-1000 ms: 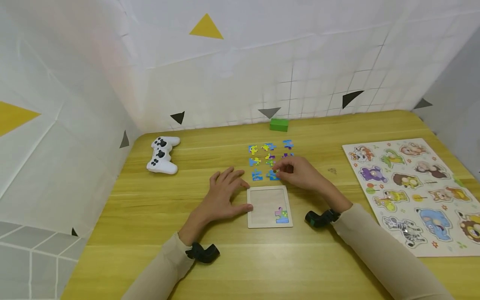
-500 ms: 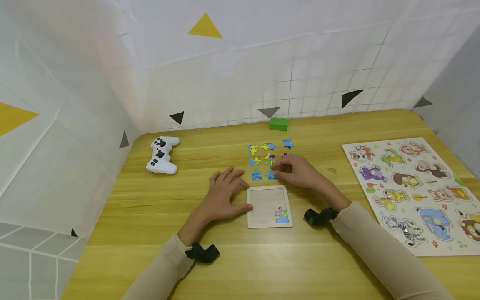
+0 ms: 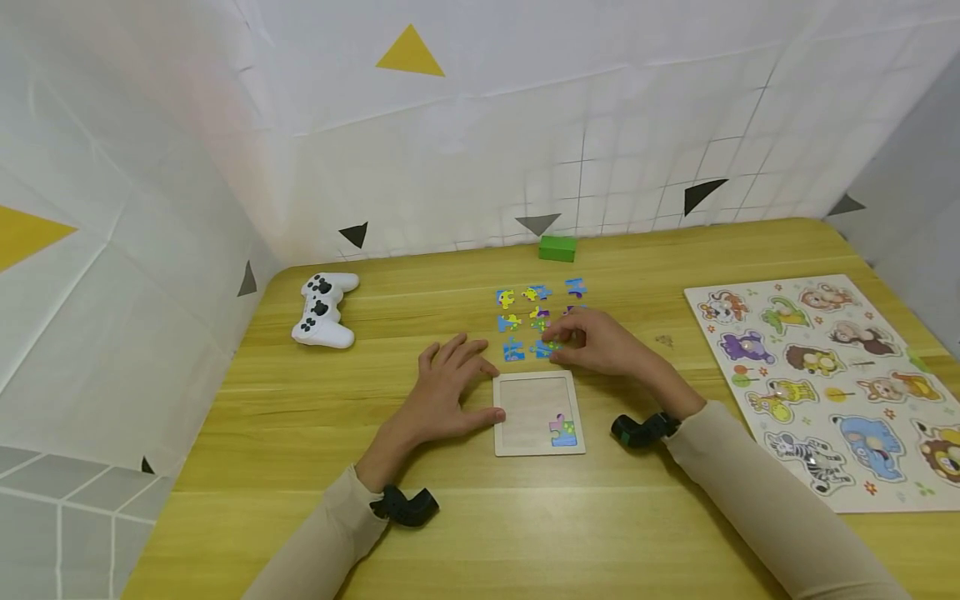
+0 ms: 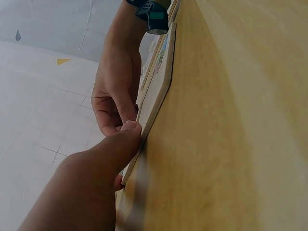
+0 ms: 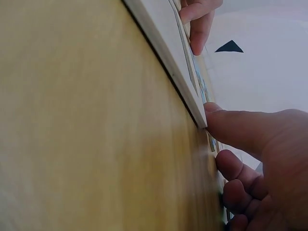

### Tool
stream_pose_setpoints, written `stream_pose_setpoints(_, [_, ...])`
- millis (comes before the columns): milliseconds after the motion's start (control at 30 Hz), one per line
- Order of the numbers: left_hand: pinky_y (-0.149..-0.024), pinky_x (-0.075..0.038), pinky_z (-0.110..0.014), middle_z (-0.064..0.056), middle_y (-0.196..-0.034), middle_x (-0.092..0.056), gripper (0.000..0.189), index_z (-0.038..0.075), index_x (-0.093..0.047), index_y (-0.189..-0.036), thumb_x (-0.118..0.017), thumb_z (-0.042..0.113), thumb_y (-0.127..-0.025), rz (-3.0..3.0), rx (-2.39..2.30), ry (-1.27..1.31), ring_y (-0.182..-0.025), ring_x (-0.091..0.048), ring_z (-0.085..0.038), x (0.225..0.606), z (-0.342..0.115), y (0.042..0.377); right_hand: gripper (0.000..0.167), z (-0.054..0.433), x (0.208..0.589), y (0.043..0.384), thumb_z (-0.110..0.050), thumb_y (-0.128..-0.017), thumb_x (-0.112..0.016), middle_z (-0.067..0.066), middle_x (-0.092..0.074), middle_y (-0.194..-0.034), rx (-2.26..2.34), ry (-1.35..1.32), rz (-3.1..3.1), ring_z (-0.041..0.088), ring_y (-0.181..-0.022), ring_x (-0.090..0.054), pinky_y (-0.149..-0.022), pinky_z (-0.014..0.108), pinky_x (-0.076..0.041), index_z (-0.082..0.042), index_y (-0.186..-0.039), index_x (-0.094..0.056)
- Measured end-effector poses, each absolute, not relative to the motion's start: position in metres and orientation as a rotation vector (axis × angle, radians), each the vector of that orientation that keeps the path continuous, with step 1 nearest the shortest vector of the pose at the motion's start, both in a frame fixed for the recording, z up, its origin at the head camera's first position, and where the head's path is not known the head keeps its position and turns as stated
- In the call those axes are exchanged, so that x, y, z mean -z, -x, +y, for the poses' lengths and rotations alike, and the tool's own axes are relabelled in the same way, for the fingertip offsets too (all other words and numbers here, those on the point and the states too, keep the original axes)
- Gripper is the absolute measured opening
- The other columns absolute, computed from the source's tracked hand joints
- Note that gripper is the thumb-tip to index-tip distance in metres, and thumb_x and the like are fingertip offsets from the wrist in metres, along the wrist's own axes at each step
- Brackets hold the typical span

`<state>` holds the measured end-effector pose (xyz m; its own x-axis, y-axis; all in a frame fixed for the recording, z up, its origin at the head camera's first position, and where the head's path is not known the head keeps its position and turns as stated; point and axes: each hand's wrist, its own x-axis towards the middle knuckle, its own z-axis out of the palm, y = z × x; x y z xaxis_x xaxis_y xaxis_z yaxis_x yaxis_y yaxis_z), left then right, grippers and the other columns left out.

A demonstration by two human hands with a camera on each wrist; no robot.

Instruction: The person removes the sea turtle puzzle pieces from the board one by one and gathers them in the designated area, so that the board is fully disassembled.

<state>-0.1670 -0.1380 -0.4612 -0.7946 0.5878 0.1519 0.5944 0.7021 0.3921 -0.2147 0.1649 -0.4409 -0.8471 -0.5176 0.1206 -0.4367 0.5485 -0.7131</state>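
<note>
The square wooden puzzle tray (image 3: pixel 540 451) lies in the head view with one pink, green and blue jigsaw piece (image 3: pixel 564 432) in its lower right corner. My left hand (image 3: pixel 444 396) rests at the tray's left side, fingers spread, thumb on the rim; the left wrist view shows that thumb (image 4: pixel 126 134) against the edge. Above the tray, my right hand (image 3: pixel 594 343) has its thumb and index finger around a blue and green jigsaw piece (image 3: pixel 542 349) lying on the table. Its other fingers curl in. Several loose pieces sit around it, such as a yellow and blue piece (image 3: pixel 506 299).
A white game controller (image 3: pixel 325 310) lies at the back left. Near the wall stands a green block (image 3: pixel 557 248). A large animal peg puzzle board (image 3: pixel 825 392) takes up the right side of the wooden table (image 3: pixel 525 533).
The right hand's thumb and index finger have shifted slightly, and more of the blue and green piece shows between them. The piece has slid a little left. The left hand stays still.
</note>
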Motion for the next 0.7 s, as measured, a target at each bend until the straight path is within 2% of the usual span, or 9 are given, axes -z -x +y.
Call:
stream_pose_setpoints(333, [-0.119,-0.010,-0.062,-0.003,-0.160,-0.040,0.052,0.031,-0.061,-0.120,-0.067,0.068,-0.084,-2.882,0.663,1.006,-0.156,-0.020,-0.034,0.461,-0.138,0.167,0.028,0.164,0.441,0.216,-0.012,-0.086,-0.081,0.004,-0.064,-0.097,1.149,0.841,2.709,0.020,-0.087,-0.057,-0.076,0.032,-0.048,-0.008,-0.113,-0.075])
stream_pose_setpoints(700, [-0.119,-0.010,-0.063,-0.003,-0.160,-0.040,0.051,0.031,-0.061,-0.120,-0.067,0.067,-0.084,-2.880,0.664,1.008,-0.156,-0.020,-0.035,0.461,-0.138,0.167,0.030,0.174,0.447,0.217,-0.014,-0.090,-0.079,0.005,-0.068,-0.095,1.313,0.817,2.597,0.017,-0.077,-0.054,-0.072,0.025,-0.047,-0.010,-0.119,-0.074])
